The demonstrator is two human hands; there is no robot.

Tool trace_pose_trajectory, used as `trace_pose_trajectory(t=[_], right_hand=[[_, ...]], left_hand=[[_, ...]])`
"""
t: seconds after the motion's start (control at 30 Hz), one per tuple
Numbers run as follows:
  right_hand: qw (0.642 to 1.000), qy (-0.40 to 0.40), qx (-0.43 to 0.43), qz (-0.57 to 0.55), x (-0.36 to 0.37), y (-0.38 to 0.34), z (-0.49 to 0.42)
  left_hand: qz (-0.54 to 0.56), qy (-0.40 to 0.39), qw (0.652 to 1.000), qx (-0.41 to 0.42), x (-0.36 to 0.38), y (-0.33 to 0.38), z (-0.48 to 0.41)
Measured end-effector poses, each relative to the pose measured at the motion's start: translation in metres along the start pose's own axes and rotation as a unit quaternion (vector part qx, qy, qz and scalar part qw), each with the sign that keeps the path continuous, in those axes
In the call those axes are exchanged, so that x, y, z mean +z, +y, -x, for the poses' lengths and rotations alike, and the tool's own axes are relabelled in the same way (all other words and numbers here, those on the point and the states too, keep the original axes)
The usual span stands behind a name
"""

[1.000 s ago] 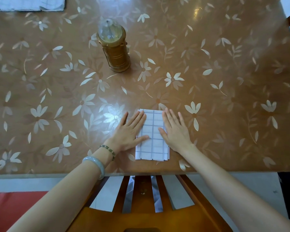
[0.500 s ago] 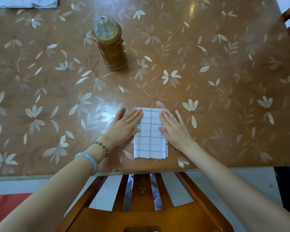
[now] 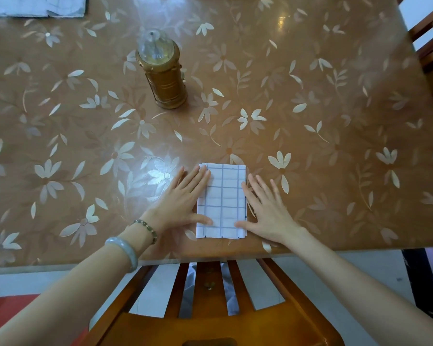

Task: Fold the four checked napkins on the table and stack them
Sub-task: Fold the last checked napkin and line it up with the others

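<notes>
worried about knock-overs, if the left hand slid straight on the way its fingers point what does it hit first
The left hand rests on the napkin; past its far corner the table looks free. The lantern seems to stand left of that line.

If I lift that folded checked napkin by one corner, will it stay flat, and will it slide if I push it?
Probably floppy: the folded napkin is thin cloth in loose layers, visible at its near edge, so it would likely droop and unfold. It should slide easily, since the table has a glossy cover. It looks light for its size.
</notes>
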State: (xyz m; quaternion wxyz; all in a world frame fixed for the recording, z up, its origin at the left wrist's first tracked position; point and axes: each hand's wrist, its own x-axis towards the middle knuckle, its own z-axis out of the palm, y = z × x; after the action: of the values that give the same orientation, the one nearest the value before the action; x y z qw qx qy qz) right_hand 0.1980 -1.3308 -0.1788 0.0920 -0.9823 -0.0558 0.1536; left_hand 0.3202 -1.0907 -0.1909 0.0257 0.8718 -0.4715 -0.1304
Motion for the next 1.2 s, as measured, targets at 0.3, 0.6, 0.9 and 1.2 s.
trace_pose_trajectory(t=[0.3, 0.6, 0.9, 1.2], right_hand=[[0.997, 0.048, -0.051, 0.007, 0.017, -0.026, -0.021], [0.994, -0.066, -0.065, 0.063, 0.008, -0.001, -0.015], [0.988, 0.094, 0.011, -0.122, -0.006, -0.011, -0.008], [0.985, 0.066, 0.036, -0.156, 0.002, -0.009, -0.008]], left_hand=[[-0.025, -0.007, 0.998, 0.053, 0.013, 0.002, 0.020], [-0.047, -0.071, 0.996, 0.042, 0.007, 0.004, 0.023], [0.427, 0.110, 0.847, -0.296, -0.027, 0.047, 0.008], [0.563, 0.031, 0.689, -0.454, -0.039, 0.061, -0.022]])
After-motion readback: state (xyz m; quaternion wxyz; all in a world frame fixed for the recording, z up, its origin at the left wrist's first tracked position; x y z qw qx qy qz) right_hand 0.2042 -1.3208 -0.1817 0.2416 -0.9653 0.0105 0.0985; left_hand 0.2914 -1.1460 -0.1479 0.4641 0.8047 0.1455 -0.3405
